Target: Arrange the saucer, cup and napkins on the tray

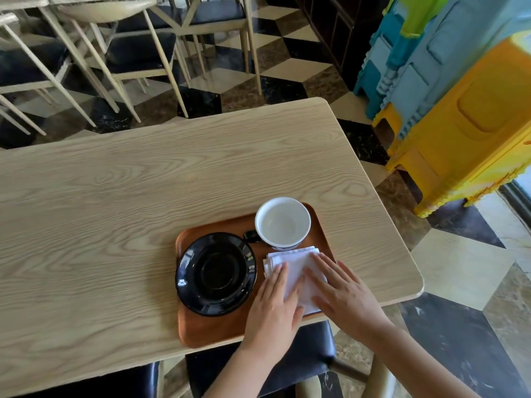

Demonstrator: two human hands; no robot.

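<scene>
A brown wooden tray (207,330) lies at the near edge of the light wood table (143,196). On its left half sits a glossy black saucer (216,273). At the tray's far right stands a cup (283,222), white inside, with a dark handle pointing left. In front of the cup lies a stack of white napkins (293,264). My left hand (273,308) rests flat on the stack's left part, fingers together. My right hand (344,294) lies flat on its right part, fingers spread. Neither hand grips anything.
A dark-seated chair (304,354) is tucked under the table's near edge. Pale-framed chairs (138,53) stand beyond the far edge. Stacked yellow, blue and green plastic stools (465,104) rise to the right. The floor is checkered tile.
</scene>
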